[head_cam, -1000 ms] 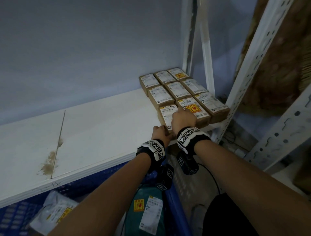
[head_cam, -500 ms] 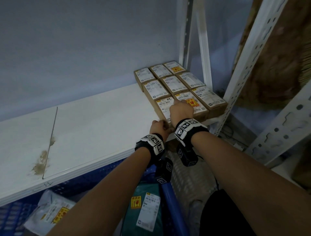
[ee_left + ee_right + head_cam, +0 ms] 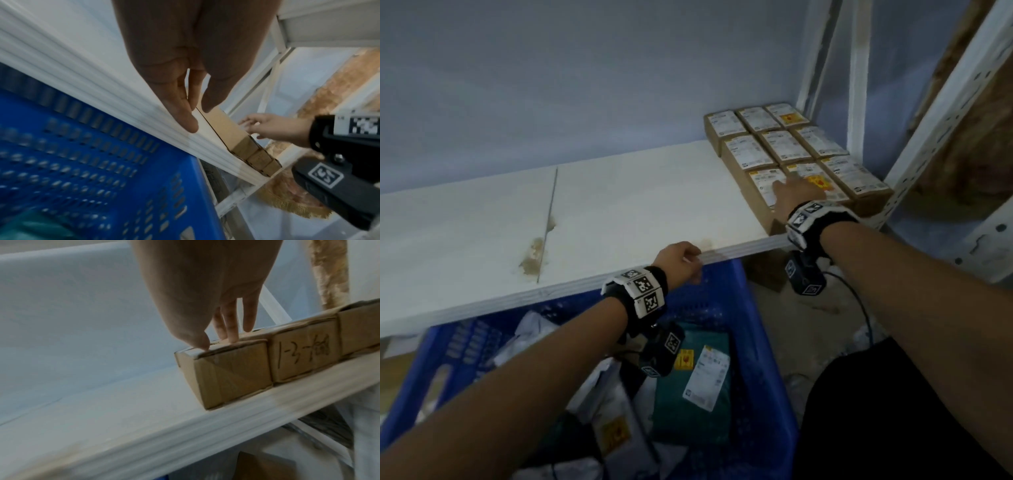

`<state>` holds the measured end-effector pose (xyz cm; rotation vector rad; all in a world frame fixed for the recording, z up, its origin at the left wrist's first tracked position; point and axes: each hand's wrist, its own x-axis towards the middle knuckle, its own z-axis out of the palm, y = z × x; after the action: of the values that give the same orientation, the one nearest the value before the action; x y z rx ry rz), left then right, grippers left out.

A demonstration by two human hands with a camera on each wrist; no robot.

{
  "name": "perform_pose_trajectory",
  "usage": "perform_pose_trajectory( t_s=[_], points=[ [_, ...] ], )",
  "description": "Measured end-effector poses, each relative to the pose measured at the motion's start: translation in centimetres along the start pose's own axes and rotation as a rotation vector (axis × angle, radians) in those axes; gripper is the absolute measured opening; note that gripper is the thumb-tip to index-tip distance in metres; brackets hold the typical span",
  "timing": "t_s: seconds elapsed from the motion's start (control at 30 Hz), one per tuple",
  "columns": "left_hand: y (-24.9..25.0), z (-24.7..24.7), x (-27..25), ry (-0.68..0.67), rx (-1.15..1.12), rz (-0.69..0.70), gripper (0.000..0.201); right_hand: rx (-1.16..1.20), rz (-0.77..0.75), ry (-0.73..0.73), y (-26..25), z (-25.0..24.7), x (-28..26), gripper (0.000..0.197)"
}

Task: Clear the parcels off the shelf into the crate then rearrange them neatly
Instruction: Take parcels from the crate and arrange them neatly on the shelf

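Parcels point(image 3: 784, 150) on shelf point(image 3: 619, 205) | right hand point(image 3: 796, 195) flat on front parcel | left hand point(image 3: 681, 262) relaxed, empty

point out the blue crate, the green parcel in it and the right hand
blue crate point(image 3: 763, 342), head view, right wall
green parcel point(image 3: 688, 418), head view, bare wrapping below its label
right hand point(image 3: 796, 195), head view, back of hand

head above, wrists near shelf point(image 3: 619, 192)

The white shelf point(image 3: 619, 192) holds nine brown boxes point(image 3: 784, 147) packed tight in three rows at its right end (each has a paper label on top). A brown stain point(image 3: 534, 255) marks the board's front.
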<state>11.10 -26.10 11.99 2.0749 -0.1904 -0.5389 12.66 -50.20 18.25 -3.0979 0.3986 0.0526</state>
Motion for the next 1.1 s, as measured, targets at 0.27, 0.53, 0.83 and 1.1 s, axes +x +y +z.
perform_pose_trajectory(
  t_s=[0.27, 0.53, 0.83, 1.1],
  points=[
    [-8.1, -11.1, -6.9, 0.06, 0.13, -0.11, 0.007, 0.009, -0.427, 0.199, -10.2, 1.9, -4.5, 0.029],
    [-18.7, -16.5, -11.8, 0.076, 0.269, -0.378, 0.017, 0.047, -0.775, -0.262, -25.0, 9.0, -9.9, 0.018],
    [-25.5, -18.0, -14.2, -0.056, 0.364, -0.558, 0.031, -0.007, -0.777, -0.529, -34.0, 17.1, -13.7, 0.049],
    [-30.2, -16.5, -13.2, -0.038, 0.303, -0.644, 0.051, 0.093, -0.556, -0.606, -37.2, 23.5, -13.8, 0.1]
  ],
)
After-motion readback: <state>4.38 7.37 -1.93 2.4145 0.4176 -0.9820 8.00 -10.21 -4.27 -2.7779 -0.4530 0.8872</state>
